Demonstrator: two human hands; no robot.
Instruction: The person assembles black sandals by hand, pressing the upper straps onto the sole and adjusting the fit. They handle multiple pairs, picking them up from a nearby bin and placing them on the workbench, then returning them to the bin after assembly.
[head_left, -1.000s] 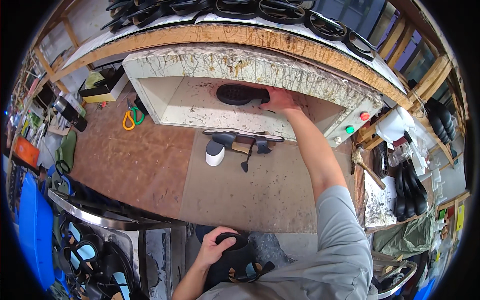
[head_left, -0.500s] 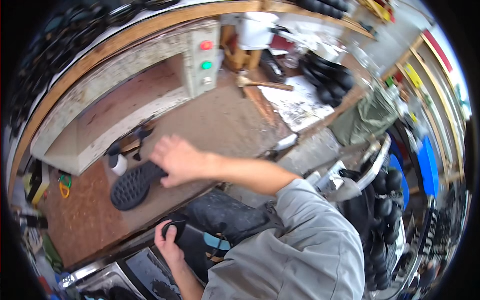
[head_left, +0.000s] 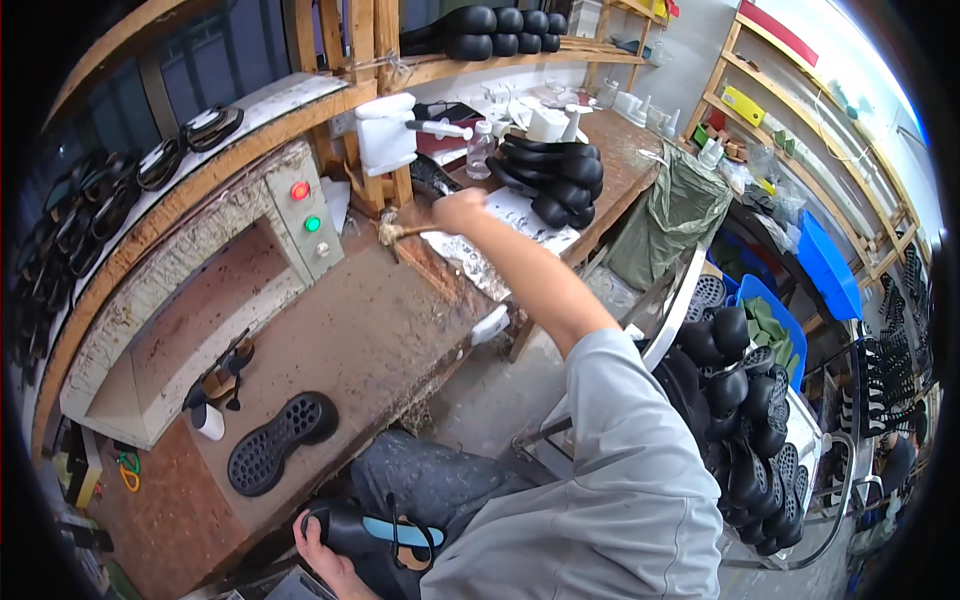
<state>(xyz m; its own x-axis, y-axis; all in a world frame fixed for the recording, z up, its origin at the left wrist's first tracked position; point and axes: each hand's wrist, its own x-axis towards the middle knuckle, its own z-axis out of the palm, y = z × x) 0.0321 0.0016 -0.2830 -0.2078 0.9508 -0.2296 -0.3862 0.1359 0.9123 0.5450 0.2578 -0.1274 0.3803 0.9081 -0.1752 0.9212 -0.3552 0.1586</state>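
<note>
At the lower edge my left hand (head_left: 318, 548) is closed around the toe end of a black sandal upper on a shoe last (head_left: 365, 530), resting against my lap. A light-blue strip and dark straps show on it. My right arm stretches far across the bench; my right hand (head_left: 460, 211), partly blurred, is closed over the handle end of a wooden hammer (head_left: 405, 232). The hammer's head lies on the bench below a white container. A black shoe sole (head_left: 282, 443), its honeycomb side up, lies alone on the bench nearer me.
A machine box with red and green buttons (head_left: 305, 215) stands along the back. A white cup (head_left: 207, 421) and a brush-like tool are beside the sole. Black shoe lasts (head_left: 560, 180) are piled on the far bench; a rack of soles and lasts (head_left: 750, 440) stands at right.
My right hand has moved from the sole to the far hammer. The sole stays on the bench. My left hand still holds the sandal upper, and the view has shifted toward the right.
</note>
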